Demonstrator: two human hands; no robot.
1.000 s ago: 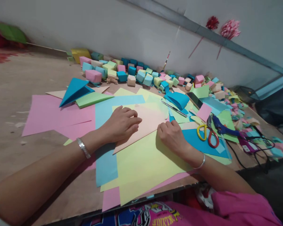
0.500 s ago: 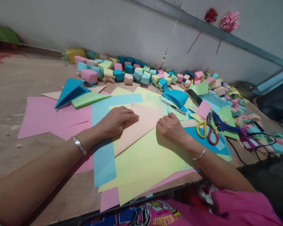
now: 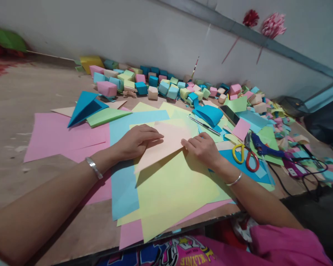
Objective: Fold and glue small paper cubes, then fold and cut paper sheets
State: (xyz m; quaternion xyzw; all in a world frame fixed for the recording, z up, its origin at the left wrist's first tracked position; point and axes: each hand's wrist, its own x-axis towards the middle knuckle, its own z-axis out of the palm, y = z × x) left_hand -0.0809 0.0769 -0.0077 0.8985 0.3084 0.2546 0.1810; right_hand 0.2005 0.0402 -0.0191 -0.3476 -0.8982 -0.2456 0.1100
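Observation:
A folded peach paper sheet (image 3: pixel 166 142) lies between my hands, its lower edge lifted a little and casting a shadow on the yellow paper (image 3: pixel 180 188) beneath. My left hand (image 3: pixel 140 142) rests on the peach sheet's left part, fingers stretched out and lying flat. At its right end my right hand (image 3: pixel 201 147) has the fingers curled in, pinching the sheet's edge. Under the stack a light blue sheet (image 3: pixel 124 201) sticks out to the left. A blue folded paper (image 3: pixel 86 107) and a green folded paper (image 3: pixel 108 116) lie beyond my left hand.
Paper cubes (image 3: pixel 152 92) in several colours line the wall. To the right are scissors (image 3: pixel 248 153), a blue glue gun (image 3: pixel 263 146) with a cord, a phone (image 3: pixel 229 114) and a pen-like tool (image 3: pixel 204 125). Pink sheets (image 3: pixel 63 133) spread at left.
The peach sheet's lower edge has risen off the yellow paper. My right hand's fingers have shifted slightly left along it; my left hand stays put on the sheet.

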